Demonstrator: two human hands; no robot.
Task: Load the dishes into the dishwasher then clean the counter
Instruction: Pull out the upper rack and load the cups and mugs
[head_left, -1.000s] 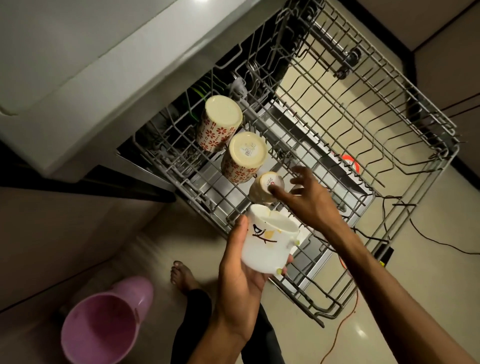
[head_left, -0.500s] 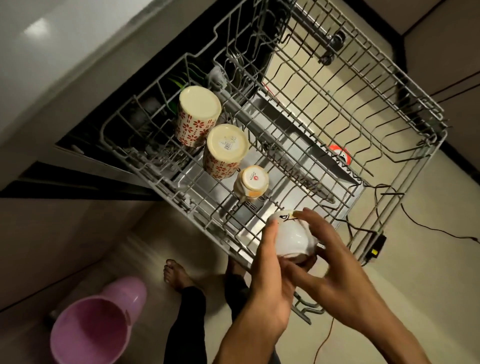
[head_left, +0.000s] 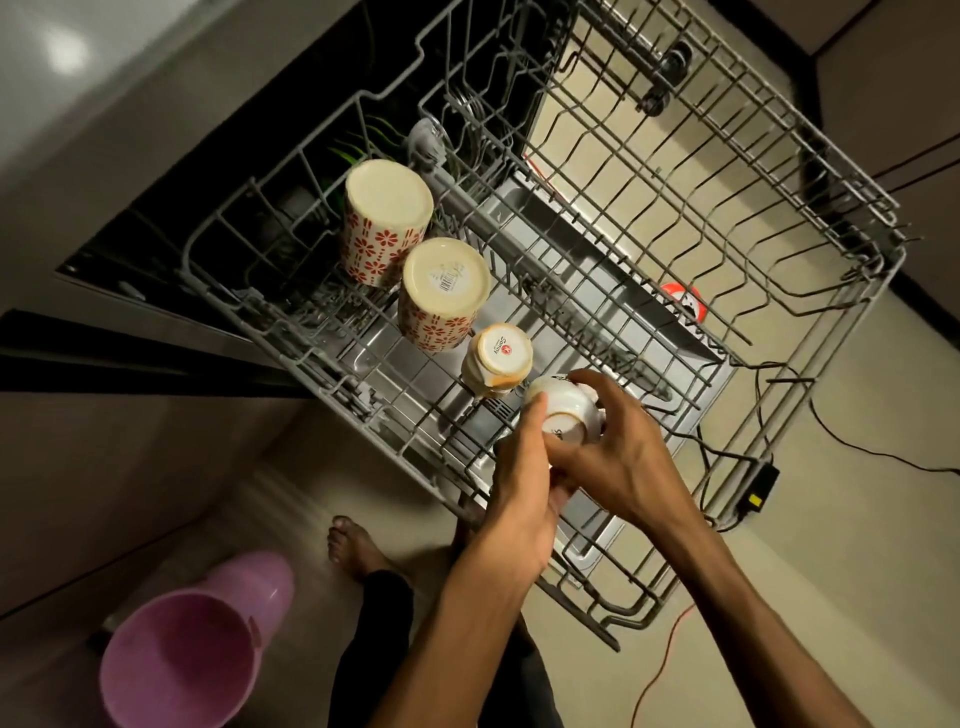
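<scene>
Pink plastic bucket (head_left: 182, 670) on the floor at far left. In the grey wire dishwasher rack (head_left: 810, 291), two red-flowered cream mugs (head_left: 387, 221) sit upside down, then a small orange-trimmed cup (head_left: 498, 358). Just beside it, the left hand (head_left: 519, 488) and right hand (head_left: 623, 457) curl their fingers round an upturned white cup (head_left: 566, 410) over the rack's near edge.

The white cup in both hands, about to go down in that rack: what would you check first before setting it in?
1. Cup turned base up: white cup inverted, ok.
2. Grip: left hand and right hand both hold it, ok.
3. Free spot: rack bare beside the small cup, ok.
4. Clearance from small cup: very close, cannot tell.
5. Neighbours steady: two patterned mugs inverted in a row, ok.
</scene>
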